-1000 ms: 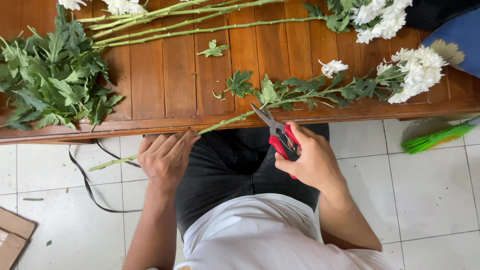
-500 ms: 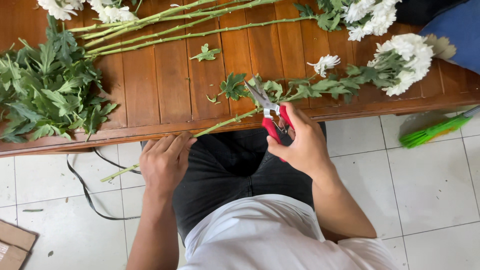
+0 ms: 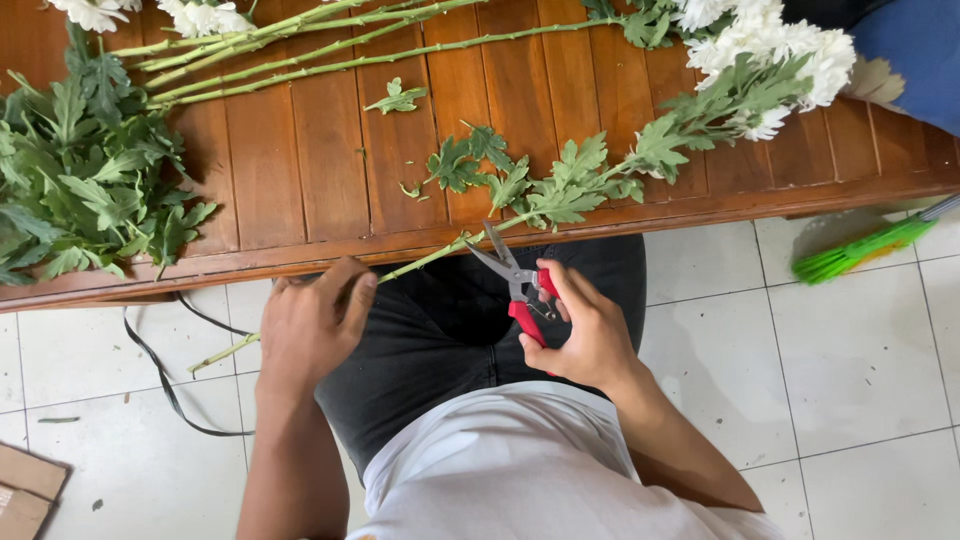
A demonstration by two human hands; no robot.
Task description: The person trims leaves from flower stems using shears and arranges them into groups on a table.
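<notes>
Sitting close under the camera, in a white shirt and dark trousers, knees tucked beneath the edge of the wooden surface. Gripping the lower end of a long flower stem with the left hand, fingers clenched around it just off the surface's edge, likely steadying it so the cut lands cleanly. Grasping red-handled snips in the right hand, fingers wrapped round the handles, blades standing open and angled up at the stem where it crosses the edge. Lying slantwise across the boards, the stem's leafy upper part and white blooms resting on the wood, bare cut end hanging out over the tiled floor toward the left. Trailing across the tiles below the left hand, a black cord. Poking in at bottom left, a corner of cardboard. Lying at the right by the surface's end, a green broom head. Piling up at the left of the boards, a heap of stripped green leaves, apparently kept apart from the flowers. Farther back, resting side by side along the far edge, several stripped stems with white heads at either end.
</notes>
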